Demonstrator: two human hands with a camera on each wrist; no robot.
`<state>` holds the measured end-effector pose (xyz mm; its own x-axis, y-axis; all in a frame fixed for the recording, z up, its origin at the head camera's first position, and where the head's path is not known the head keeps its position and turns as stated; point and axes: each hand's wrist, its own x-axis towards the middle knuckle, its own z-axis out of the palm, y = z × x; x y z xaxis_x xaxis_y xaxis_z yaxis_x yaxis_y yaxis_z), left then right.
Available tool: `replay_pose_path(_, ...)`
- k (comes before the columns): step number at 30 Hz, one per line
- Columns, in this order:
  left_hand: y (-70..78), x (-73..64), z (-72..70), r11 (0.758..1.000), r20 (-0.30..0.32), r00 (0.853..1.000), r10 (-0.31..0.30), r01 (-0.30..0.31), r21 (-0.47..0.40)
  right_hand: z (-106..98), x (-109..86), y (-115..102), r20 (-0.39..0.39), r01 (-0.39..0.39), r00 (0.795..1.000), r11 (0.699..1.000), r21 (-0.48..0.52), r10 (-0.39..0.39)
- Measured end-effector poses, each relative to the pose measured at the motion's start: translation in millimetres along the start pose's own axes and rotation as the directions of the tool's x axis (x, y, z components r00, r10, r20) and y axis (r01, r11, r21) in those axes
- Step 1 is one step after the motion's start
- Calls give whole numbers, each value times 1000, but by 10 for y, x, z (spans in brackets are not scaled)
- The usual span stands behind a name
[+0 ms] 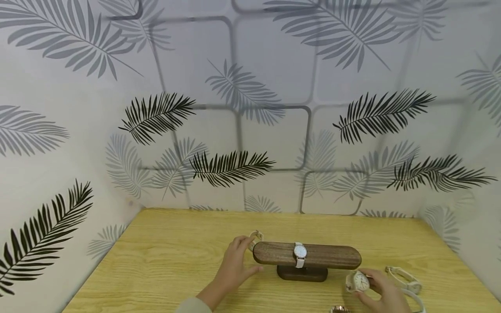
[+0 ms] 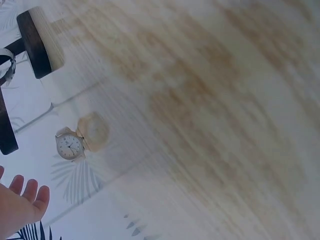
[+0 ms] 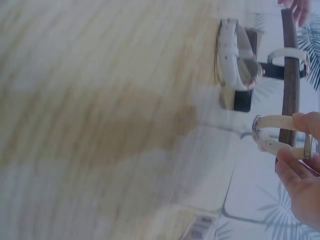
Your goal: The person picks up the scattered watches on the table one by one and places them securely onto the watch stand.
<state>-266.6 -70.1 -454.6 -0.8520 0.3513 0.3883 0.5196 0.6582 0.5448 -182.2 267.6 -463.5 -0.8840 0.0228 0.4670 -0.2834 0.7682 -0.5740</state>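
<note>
A dark wooden watch stand (image 1: 270, 253) has a rounded bar on a short base. Around its middle sits a white-strapped watch (image 1: 300, 251). My right hand (image 1: 385, 293) pinches a cream-strapped watch (image 1: 357, 282) below the bar's right end, its dial toward the head camera. In the right wrist view, that watch's strap (image 3: 275, 121) is a buckled loop overlapping the bar's end. My left hand (image 1: 234, 266) is by the bar's left end, fingers loosely bent; whether they touch the bar is hidden. Another watch (image 2: 70, 146) stands behind that end.
On the wood-grain table (image 1: 164, 256), a cream watch (image 1: 407, 280) and a white-strapped one (image 1: 415, 300) lie to the right. A rose-gold watch (image 1: 339, 309) shows at the bottom edge. Behind the table rises a leaf-patterned wall (image 1: 270, 139).
</note>
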Motion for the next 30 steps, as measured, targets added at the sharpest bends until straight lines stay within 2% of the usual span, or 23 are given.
replay_pose_path(5,-7,73,-13,1000,8,1000,6,-7,5,-100,105,124,81,-61,994,995,-82,68)
replay_pose_path(8,5,108,-29,1000,-4,1000,7,-7,8,-154,156,137,158,-116,979,989,-92,129)
replay_pose_path(11,21,139,-41,1000,-6,1000,1,-1,20,-197,190,114,188,-136,971,987,-82,150)
replay_pose_path(15,65,172,-37,999,45,999,-20,19,32,-237,235,130,175,-123,975,989,-76,135)
replay_pose_path(19,134,179,-22,999,104,994,-44,43,8,-284,316,152,199,-123,971,990,-65,133)
replay_pose_path(24,215,183,-6,997,154,986,-66,69,-16,-298,434,179,205,-51,977,998,-37,57)
replay_pose_path(26,235,187,-2,997,165,984,-67,70,-14,-301,480,193,226,-37,973,999,-15,40)
replay_pose_path(30,255,199,-2,998,174,983,-67,67,9,-323,565,236,310,-34,951,999,37,21)
